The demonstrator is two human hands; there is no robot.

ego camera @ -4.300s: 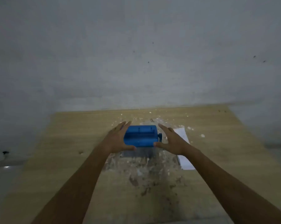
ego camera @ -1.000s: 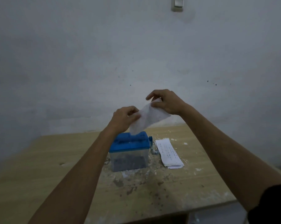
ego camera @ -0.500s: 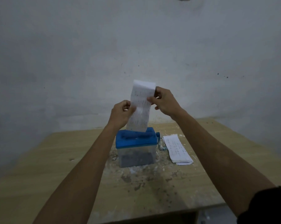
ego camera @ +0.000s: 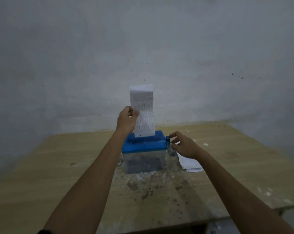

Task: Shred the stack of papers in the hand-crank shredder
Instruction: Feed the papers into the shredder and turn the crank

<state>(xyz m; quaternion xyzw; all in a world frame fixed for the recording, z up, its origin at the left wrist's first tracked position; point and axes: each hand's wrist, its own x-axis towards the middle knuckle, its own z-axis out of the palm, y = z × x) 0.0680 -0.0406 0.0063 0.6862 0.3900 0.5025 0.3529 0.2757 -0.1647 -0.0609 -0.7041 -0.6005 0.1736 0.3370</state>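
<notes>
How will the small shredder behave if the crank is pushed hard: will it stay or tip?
The shredder likely slides or tips: it looks like light plastic, no hand steadies it. The left hand holds only the paper; the right hand is at the side crank.

Bare room — stained wall (ego camera: 75,65), worn wooden table (ego camera: 41,183).

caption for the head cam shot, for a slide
Left hand holds a paper strip upright in the blue shredder; right hand reaches its crank.

Paper stack (ego camera: 190,163) just right of shredder (ego camera: 143,151).
</notes>
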